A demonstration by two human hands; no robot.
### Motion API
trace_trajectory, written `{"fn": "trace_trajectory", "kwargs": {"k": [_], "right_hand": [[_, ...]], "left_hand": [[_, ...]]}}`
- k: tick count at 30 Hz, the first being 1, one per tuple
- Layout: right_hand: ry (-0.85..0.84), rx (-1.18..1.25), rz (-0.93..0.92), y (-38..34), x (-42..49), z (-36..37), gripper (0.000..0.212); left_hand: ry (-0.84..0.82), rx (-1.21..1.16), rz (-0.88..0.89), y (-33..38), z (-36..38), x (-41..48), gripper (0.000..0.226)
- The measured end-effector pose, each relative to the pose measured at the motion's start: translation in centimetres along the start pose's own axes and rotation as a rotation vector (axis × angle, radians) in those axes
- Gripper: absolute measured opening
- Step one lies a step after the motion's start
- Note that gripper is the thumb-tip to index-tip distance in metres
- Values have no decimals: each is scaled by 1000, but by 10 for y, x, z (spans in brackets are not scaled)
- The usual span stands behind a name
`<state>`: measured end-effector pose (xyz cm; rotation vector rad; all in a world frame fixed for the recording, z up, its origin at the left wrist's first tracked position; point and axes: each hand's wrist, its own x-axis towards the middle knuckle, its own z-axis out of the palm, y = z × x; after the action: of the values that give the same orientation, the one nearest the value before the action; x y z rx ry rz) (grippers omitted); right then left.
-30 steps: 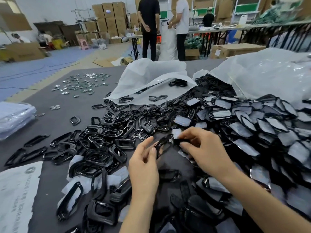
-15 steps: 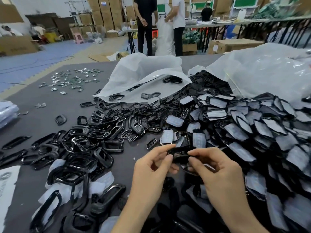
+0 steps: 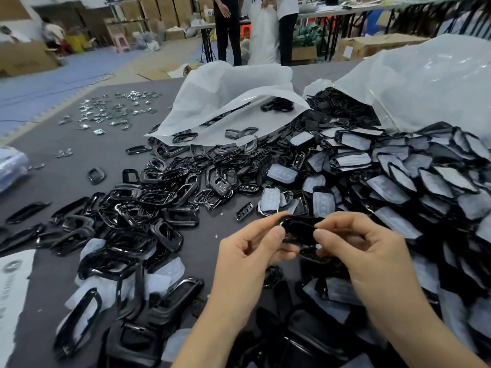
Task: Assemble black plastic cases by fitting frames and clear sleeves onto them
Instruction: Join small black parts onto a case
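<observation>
A small black plastic case is pinched between both hands just above the grey table. My left hand grips its left end with thumb and fingers, and my right hand grips its right end. The fingers hide much of the case. A heap of glossy black frames lies to the left. Black cases in clear sleeves are piled on the right.
Two white plastic bags lie open at the back of the grey table. Small silver metal parts are scattered at the far left. A printed sheet lies at the near left edge. Two people stand by tables beyond.
The hands have come nearer to me and closer together, from over the pile to above the table's near part. Both now pinch the black case at its ends.
</observation>
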<state>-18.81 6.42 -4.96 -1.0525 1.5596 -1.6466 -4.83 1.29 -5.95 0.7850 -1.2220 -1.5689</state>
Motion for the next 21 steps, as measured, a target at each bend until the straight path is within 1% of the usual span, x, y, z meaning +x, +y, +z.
{"fn": "trace_trajectory", "kwargs": {"k": [5, 7, 9, 12, 16, 17, 21], "right_hand": [[-44, 153, 162, -2, 0, 2, 14], [-70, 248, 231, -3, -1, 2, 5], [-114, 358, 330, -4, -1, 1, 8], [-146, 454, 441, -5, 0, -2, 13], [-73, 584, 473, -10, 6, -8, 4], [-51, 608, 471, -10, 7, -9, 5], [-27, 654, 438, -10, 8, -8, 26]], "left_hand": [[-35, -113, -54, 3, -1, 0, 22], [-31, -132, -69, 4, 0, -1, 24], [-23, -153, -85, 6, -1, -1, 23], [-25, -181, -102, 7, -3, -2, 23], [3, -245, -104, 10, -5, 0, 23], [12, -260, -106, 11, -5, 1, 23], [33, -298, -108, 7, -5, 2, 24]]}}
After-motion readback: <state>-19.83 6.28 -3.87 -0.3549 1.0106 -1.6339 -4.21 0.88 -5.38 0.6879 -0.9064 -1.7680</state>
